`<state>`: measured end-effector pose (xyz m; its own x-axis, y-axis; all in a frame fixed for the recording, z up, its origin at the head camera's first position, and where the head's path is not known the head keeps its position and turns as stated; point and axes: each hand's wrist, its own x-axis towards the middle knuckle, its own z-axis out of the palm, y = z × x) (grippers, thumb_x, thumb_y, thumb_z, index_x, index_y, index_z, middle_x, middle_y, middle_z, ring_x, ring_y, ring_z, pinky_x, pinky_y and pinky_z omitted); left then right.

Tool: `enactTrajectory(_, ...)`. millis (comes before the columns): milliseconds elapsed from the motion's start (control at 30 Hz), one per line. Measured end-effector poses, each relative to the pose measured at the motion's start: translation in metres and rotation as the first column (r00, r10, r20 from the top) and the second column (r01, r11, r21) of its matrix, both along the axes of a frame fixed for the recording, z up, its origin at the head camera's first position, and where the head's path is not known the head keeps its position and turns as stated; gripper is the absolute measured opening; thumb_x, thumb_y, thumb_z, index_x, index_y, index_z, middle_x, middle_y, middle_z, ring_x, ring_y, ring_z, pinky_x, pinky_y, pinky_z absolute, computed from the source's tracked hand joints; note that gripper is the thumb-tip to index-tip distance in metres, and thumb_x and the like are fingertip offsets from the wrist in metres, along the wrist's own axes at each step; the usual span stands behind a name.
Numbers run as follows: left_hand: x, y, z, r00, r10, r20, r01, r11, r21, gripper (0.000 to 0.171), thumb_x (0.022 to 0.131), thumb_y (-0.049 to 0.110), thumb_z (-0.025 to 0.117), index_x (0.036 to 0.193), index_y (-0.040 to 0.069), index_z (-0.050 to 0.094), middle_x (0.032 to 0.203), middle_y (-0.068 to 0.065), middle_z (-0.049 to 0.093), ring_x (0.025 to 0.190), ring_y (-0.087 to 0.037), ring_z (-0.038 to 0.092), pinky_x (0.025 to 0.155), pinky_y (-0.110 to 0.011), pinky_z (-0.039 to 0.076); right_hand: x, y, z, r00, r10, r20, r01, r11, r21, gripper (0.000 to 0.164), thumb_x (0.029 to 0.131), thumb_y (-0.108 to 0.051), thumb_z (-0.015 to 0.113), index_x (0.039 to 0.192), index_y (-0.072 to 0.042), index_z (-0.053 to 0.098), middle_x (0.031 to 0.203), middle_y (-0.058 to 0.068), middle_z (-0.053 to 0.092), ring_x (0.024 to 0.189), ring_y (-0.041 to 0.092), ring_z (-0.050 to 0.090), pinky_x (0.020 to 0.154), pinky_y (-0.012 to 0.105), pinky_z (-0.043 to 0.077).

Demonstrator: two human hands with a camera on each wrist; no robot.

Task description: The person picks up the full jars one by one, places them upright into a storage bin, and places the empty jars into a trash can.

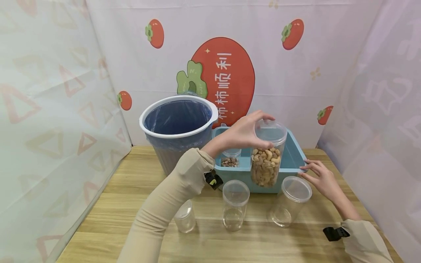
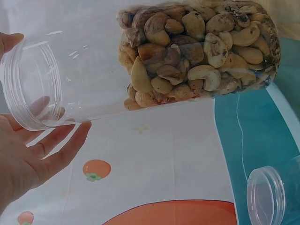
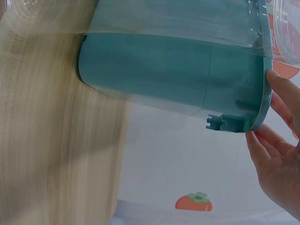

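My left hand (image 1: 248, 131) grips a tall clear jar of cashews (image 1: 265, 166) around its lidded top, thumb on the near side. The jar is upright in front of the blue plastic tub (image 1: 297, 149), overlapping its front wall in the head view. In the left wrist view, the cashews (image 2: 201, 51) fill the lower part of the jar, and the fingers (image 2: 70, 140) curve around the neck. My right hand (image 1: 320, 179) holds the tub's right front corner, with fingertips and thumb at the rim (image 3: 266, 98). Inside the tub stands a small lidded jar of brown nuts (image 1: 230, 160).
Three clear lidded jars stand along the table's front: a small one (image 1: 185, 219), a medium one (image 1: 235, 208) and a wider one (image 1: 291, 204) near my right hand. A bin with a blue liner (image 1: 179, 137) stands left of the tub. Printed cloth (image 1: 131, 44) encloses the back and sides.
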<state>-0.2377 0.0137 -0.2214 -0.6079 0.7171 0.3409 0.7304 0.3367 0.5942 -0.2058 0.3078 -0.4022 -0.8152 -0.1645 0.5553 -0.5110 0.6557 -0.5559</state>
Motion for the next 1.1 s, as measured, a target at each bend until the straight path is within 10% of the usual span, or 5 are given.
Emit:
enactTrajectory(500,-0.011,-0.002,0.000,0.981,0.157,-0.112,-0.153,0.987,0.044,0.062,0.070,0.029,0.072,0.122,0.010,0.044,0.114,-0.005,0.044,0.101,-0.015,0.040,0.076,-0.021,0.040,0.000,0.000,-0.001,1.000,0.000,0.018,0.000,1.000,-0.009,0.013,0.074,-0.002,0.068,0.084,0.002,0.060,0.104,0.020,0.049,0.103,-0.021,0.031,0.081,-0.003,0.024)
enactTrajectory(1100,-0.034,0.007,-0.049,0.967,0.193,-0.168,-0.196,0.981,-0.006,0.060,0.071,0.028,0.072,0.121,0.006,0.045,0.115,-0.008,0.045,0.099,-0.019,0.042,0.081,-0.026,0.038,-0.001,0.001,-0.002,1.000,0.002,0.002,-0.002,1.000,-0.009,0.013,0.073,-0.001,0.068,0.083,0.002,0.060,0.104,0.020,0.050,0.103,-0.021,0.032,0.081,-0.003,0.024)
